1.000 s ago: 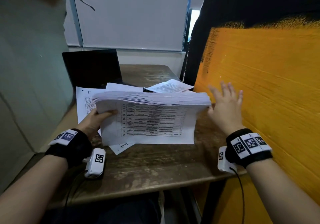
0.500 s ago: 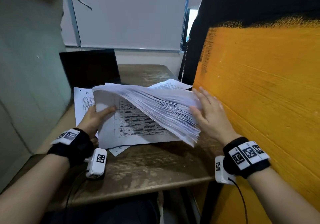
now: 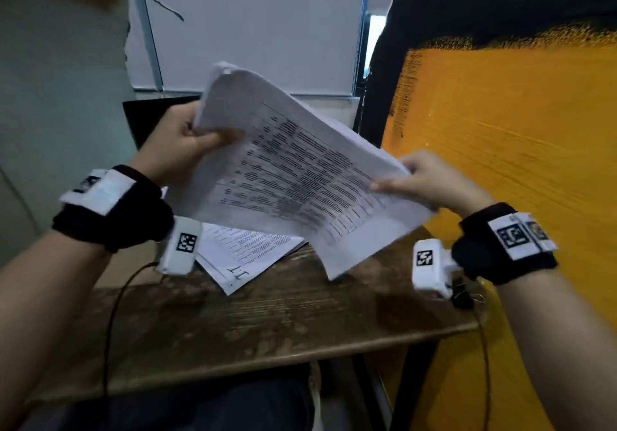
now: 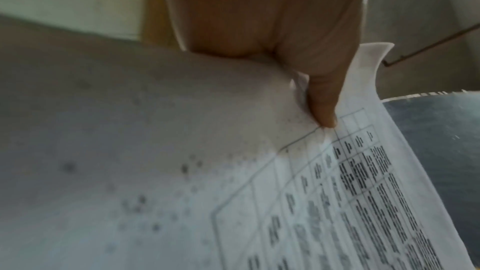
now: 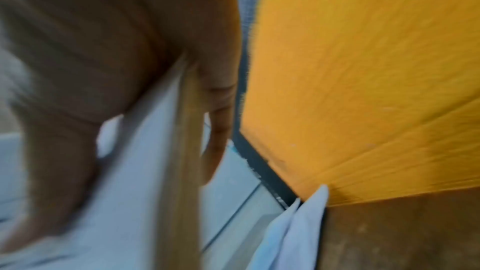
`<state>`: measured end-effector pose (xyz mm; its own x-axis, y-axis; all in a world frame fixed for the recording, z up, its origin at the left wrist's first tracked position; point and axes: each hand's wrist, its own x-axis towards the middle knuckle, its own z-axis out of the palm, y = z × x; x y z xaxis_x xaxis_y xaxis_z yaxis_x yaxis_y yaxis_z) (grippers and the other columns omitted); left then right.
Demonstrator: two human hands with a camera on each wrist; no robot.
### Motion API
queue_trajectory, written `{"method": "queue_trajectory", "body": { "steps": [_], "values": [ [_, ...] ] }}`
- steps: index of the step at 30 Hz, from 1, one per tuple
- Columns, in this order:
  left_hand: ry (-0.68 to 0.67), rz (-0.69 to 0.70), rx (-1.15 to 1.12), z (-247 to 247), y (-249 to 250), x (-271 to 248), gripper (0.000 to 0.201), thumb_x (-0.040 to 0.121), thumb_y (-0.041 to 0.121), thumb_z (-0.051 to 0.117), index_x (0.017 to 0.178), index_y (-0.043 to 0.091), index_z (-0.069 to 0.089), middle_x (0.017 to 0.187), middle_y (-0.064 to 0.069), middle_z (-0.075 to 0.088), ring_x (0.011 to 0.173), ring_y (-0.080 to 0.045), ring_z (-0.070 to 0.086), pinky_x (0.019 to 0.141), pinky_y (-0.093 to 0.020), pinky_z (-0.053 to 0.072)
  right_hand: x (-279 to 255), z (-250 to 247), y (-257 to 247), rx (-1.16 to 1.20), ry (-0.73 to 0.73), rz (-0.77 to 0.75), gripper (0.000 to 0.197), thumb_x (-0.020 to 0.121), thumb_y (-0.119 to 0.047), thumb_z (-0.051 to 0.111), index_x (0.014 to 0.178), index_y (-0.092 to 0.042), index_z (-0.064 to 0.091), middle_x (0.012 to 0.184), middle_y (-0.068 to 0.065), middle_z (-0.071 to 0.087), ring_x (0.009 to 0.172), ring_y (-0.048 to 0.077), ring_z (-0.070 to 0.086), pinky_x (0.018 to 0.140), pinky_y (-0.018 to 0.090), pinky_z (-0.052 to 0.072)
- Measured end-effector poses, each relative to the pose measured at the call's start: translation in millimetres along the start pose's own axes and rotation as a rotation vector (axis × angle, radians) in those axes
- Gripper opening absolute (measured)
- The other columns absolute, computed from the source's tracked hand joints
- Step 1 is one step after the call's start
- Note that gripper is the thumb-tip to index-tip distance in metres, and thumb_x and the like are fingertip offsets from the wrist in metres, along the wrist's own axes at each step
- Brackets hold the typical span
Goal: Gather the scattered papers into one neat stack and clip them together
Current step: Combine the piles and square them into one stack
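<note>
Lifting clear of the surface point(image 3: 267, 324) since the earlier frame, the paper stack point(image 3: 300, 170) now hangs tilted mid-frame; left hand point(image 3: 180, 143) grip pinches its upper-left corner, right hand point(image 3: 430, 180) grip its right edge. Loose sheets point(image 3: 247, 247) lie below. Binder clip point(image 3: 464, 297) lower right.

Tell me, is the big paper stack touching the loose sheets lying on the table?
Apart. In the head view both hands, left and right, hold the paper stack tilted up in the air, and bare table shows between its lower corner and the loose sheets.
</note>
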<state>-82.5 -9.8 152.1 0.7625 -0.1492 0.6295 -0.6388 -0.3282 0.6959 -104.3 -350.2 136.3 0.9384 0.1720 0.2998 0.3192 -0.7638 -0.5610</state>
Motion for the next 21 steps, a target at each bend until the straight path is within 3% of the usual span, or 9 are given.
{"method": "queue_trajectory", "body": {
  "steps": [2, 5, 7, 9, 12, 14, 16, 19, 21],
  "values": [
    [0.025, -0.047, -0.071, -12.3, -10.0, -3.9, 0.018, 0.069, 0.029, 0.078, 0.067, 0.022, 0.061, 0.054, 0.020, 0.062, 0.048, 0.007, 0.051, 0.048, -0.008, 0.043, -6.1, -2.3, 20.8, 0.188, -0.009, 0.040, 0.030, 0.080, -0.037, 0.075, 0.100, -0.016, 0.072, 0.095, -0.003, 0.074, 0.082, 0.011, 0.070, 0.072, 0.029, 0.054],
    [0.056, -0.113, -0.151, -12.5, -32.0, -16.9, 0.027, 0.055, 0.045, 0.072, 0.075, 0.027, 0.069, 0.063, 0.015, 0.066, 0.056, 0.003, 0.054, 0.056, -0.016, 0.047, -12.1, 14.8, 32.9, 0.298, 0.165, -0.031, 0.038, 0.078, -0.034, 0.078, 0.113, -0.024, 0.064, 0.105, -0.009, 0.068, 0.094, 0.009, 0.066, 0.080, 0.033, 0.057],
    [0.105, -0.148, -0.183, -2.9, -47.3, -28.9, 0.029, 0.065, 0.038, 0.073, 0.086, 0.020, 0.065, 0.077, 0.007, 0.069, 0.069, -0.007, 0.061, 0.067, -0.024, 0.051, -12.7, 27.2, 32.1, 0.287, 0.309, -0.101, 0.050, 0.079, -0.028, 0.079, 0.123, -0.028, 0.055, 0.110, -0.019, 0.058, 0.096, 0.001, 0.061, 0.076, 0.020, 0.056],
    [0.188, -0.180, -0.265, 7.6, -59.3, -40.4, 0.015, 0.082, 0.020, 0.070, 0.094, 0.019, 0.063, 0.079, 0.008, 0.073, 0.072, -0.007, 0.067, 0.068, -0.025, 0.055, -12.7, 33.0, 27.8, 0.270, 0.423, -0.179, 0.054, 0.080, -0.022, 0.077, 0.127, -0.028, 0.050, 0.112, -0.026, 0.052, 0.097, -0.007, 0.055, 0.070, 0.011, 0.051],
    [0.214, -0.278, -0.358, 19.6, -81.1, -55.5, 0.020, 0.081, 0.018, 0.071, 0.100, 0.018, 0.064, 0.081, 0.009, 0.075, 0.073, -0.007, 0.070, 0.068, -0.028, 0.057, -9.3, 41.5, 27.8, 0.229, 0.452, -0.250, 0.059, 0.082, -0.014, 0.075, 0.133, -0.023, 0.045, 0.120, -0.024, 0.048, 0.099, -0.013, 0.050, 0.074, 0.004, 0.042],
    [0.110, -0.373, -0.395, 23.9, -91.6, -64.4, 0.023, 0.079, 0.015, 0.073, 0.100, 0.017, 0.065, 0.081, 0.008, 0.075, 0.073, -0.007, 0.071, 0.063, -0.023, 0.058, -6.6, 51.1, 33.7, 0.243, 0.282, -0.201, 0.076, 0.079, -0.015, 0.078, 0.141, -0.025, 0.036, 0.122, -0.022, 0.049, 0.104, -0.005, 0.052, 0.091, 0.014, 0.042],
    [-0.070, -0.482, -0.373, 29.2, -103.3, -72.3, 0.037, 0.069, 0.025, 0.081, 0.102, 0.018, 0.066, 0.093, 0.003, 0.076, 0.082, -0.012, 0.072, 0.066, -0.021, 0.058, -7.2, 63.1, 42.8, 0.208, 0.129, -0.124, 0.095, 0.074, -0.017, 0.082, 0.148, -0.031, 0.023, 0.124, -0.007, 0.051, 0.107, 0.010, 0.055, 0.097, 0.030, 0.047],
    [-0.035, -0.602, -0.280, 29.4, -123.8, -74.1, 0.050, 0.088, 0.030, 0.064, 0.125, -0.002, 0.054, 0.117, -0.009, 0.062, 0.089, -0.021, 0.063, 0.070, -0.018, 0.054, -11.0, 74.4, 52.6, 0.061, 0.245, -0.145, 0.104, 0.074, -0.024, 0.080, 0.153, -0.029, 0.013, 0.144, 0.003, 0.033, 0.128, 0.010, 0.037, 0.107, 0.030, 0.035],
    [-0.008, -0.609, -0.306, 28.1, -124.9, -74.3, 0.073, 0.081, 0.057, 0.059, 0.126, -0.001, 0.052, 0.116, 0.003, 0.066, 0.088, -0.012, 0.063, 0.074, -0.019, 0.051, -15.5, 79.2, 53.9, -0.125, 0.342, -0.198, 0.103, 0.074, -0.031, 0.079, 0.154, -0.027, 0.013, 0.153, 0.005, 0.022, 0.138, 0.015, 0.025, 0.111, 0.035, 0.023]
  ]
}}
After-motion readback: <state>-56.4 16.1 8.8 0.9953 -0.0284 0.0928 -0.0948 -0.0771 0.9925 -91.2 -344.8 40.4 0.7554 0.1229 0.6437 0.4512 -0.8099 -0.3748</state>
